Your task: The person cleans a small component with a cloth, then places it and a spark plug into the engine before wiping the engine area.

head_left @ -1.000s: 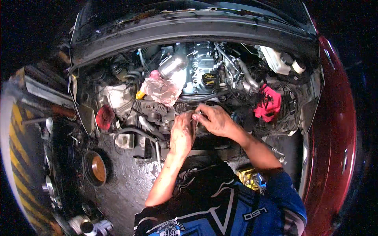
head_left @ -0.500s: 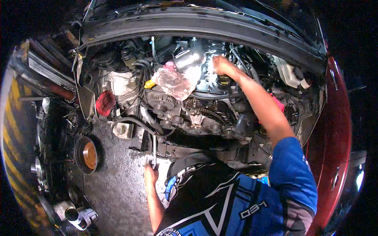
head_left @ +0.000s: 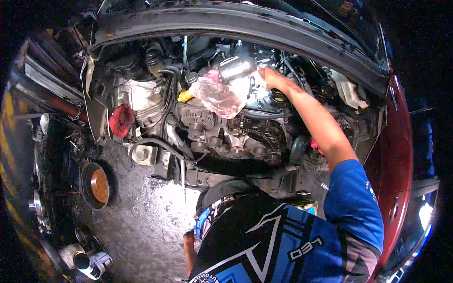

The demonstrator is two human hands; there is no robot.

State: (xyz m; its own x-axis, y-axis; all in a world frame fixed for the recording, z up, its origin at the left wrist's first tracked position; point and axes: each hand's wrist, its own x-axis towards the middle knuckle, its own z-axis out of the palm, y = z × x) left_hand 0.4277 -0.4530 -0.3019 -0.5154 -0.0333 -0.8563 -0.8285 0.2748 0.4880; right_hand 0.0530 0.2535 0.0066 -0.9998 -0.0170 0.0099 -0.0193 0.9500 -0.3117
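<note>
Dark, oil-stained workshop floor (head_left: pixel 137 212) lay below the open engine bay, where the right hand (head_left: pixel 270 78) rested, grip unclear, beside a crumpled pink plastic sheet (head_left: pixel 218 96) that might slip into the exposed timing chain (head_left: pixel 255 137).

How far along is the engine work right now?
Done: the engine front is stripped, with the timing chain and pulleys bare. In hand: the right hand reaches to the engine top beside the pink plastic sheet; its grip is hidden. The left hand hangs low, apparently empty. Left: nothing is refitted over the chain.
</note>
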